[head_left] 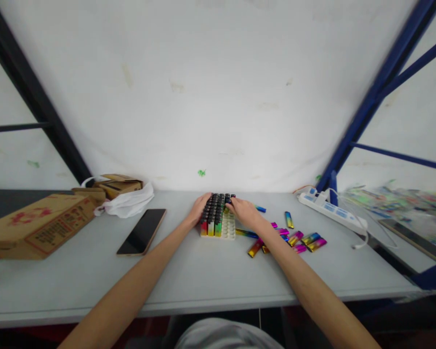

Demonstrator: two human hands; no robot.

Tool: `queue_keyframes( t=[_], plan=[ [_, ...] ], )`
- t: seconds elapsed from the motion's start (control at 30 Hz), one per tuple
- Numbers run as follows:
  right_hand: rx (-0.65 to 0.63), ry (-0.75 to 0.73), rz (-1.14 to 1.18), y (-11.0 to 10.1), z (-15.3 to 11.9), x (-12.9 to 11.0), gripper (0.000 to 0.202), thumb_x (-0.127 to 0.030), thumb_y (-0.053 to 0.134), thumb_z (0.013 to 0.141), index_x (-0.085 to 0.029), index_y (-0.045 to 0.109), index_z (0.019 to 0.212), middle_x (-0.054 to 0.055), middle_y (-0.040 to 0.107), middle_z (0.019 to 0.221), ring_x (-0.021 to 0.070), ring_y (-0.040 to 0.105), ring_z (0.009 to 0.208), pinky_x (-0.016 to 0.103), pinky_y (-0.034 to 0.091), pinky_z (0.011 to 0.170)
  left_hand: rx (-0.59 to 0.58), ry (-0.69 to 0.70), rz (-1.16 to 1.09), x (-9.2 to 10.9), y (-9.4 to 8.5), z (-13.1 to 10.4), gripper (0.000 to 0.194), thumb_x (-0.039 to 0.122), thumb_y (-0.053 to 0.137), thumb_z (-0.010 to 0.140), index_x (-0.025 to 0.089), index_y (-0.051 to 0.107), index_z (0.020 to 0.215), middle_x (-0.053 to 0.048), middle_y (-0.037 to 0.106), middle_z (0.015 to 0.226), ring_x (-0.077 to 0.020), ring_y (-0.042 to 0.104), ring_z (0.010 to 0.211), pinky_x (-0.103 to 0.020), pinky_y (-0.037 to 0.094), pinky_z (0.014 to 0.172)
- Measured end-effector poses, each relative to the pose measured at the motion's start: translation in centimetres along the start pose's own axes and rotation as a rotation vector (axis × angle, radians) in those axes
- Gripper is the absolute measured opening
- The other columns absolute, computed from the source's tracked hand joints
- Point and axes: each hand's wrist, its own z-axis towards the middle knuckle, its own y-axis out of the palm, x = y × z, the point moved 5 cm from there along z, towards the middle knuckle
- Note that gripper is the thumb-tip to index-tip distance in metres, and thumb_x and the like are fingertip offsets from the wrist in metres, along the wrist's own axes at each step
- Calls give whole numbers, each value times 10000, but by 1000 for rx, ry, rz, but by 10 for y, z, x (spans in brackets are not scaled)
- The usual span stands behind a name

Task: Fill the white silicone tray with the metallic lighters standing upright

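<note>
A white tray with rows of round holes stands on the table in front of me. Lighters with black tops and red, yellow and green bodies fill its left and middle rows; holes show bare at the near right. Along the tray's left side, my left hand is closed against the tray and its outer lighters. My right hand is at the far right part of the tray, its thumb and fingers pinched round a lighter that is mostly hidden. Shiny multicoloured lighters lie loose to the right, partly under my right forearm.
On the left are a dark-screened phone, a white plastic bag and a cardboard box. A white power strip with cables lies at the right, beside a blue metal frame. A white wall stands behind.
</note>
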Motion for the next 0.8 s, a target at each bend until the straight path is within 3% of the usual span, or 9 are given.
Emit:
queue_keyframes(
  t=[0.17, 0.33, 0.47, 0.67, 0.8],
  plan=[
    [-25, 60, -44, -2, 2, 2, 403, -447, 315, 1045, -148, 577, 1113, 169, 721, 974, 285, 699, 867, 331, 457, 724, 17, -1, -24, 0, -1, 0, 432, 593, 568, 759, 168, 643, 779, -58, 722, 878, -226, 602, 886, -329, 443, 922],
    [-62, -4, -11, -1, 1, 3, 363, -401, 345, 1048, -141, 583, 1135, 165, 723, 1016, 277, 694, 925, 318, 461, 755, 18, -20, -32, 2, -1, -1, 466, 619, 586, 750, 161, 657, 799, -67, 729, 878, -242, 607, 897, -340, 457, 898],
    [-69, 57, -3, -2, 2, 2, 372, -414, 375, 1036, -154, 639, 1081, 182, 720, 1030, 284, 693, 922, 327, 458, 778, 30, -11, -40, 1, -2, 0, 470, 623, 607, 724, 160, 649, 794, -73, 727, 887, -239, 602, 892, -340, 448, 917],
    [-21, -21, 268, -25, -11, 15, 338, -427, 479, 1002, -176, 702, 962, 101, 731, 897, 210, 668, 816, 284, 446, 746, -11, 14, -3, 2, -2, -1, 444, 599, 559, 792, 163, 646, 807, -56, 722, 880, -226, 598, 890, -331, 444, 913],
    [-258, -68, 483, -31, -38, 36, 301, -451, 637, 895, -166, 731, 927, 54, 724, 843, 177, 641, 760, 266, 458, 716, -11, 4, 10, 4, -1, -4, 458, 612, 545, 795, 163, 636, 796, -51, 716, 867, -228, 596, 891, -336, 446, 913]
  ],
)
